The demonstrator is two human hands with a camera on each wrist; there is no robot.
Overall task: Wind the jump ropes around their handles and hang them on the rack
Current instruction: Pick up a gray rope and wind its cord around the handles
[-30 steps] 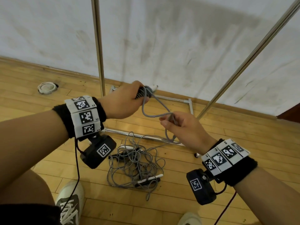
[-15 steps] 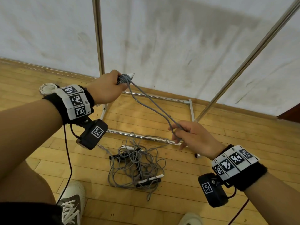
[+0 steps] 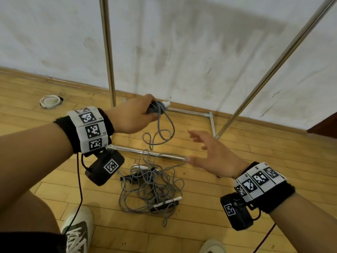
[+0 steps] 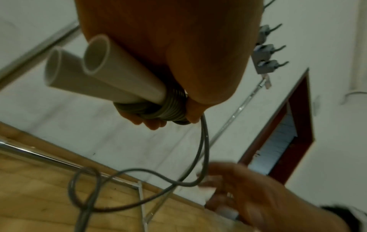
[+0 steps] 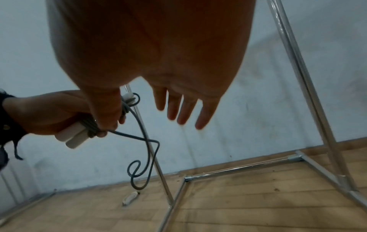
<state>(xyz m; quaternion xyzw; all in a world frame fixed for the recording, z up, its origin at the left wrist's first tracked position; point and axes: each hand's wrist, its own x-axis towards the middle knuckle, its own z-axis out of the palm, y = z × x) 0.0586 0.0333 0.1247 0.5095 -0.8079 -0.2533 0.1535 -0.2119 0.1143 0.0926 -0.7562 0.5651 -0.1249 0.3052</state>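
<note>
One rope nearly wound, none hung yet.
My left hand (image 3: pixel 131 115) squeezes the two white handles (image 4: pixel 103 75); a gray rope tail (image 3: pixel 160 132) dangles. My right hand (image 3: pixel 213 154) is spread, empty. More tangled ropes (image 3: pixel 151 187) wait on the floor by the rack (image 3: pixel 107 52).

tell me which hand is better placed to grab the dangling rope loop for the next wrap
Right. The right hand is open and empty, fingers spread beside the loose loop. The left hand is occupied, gripping the paired handles with the wound rope.
</note>
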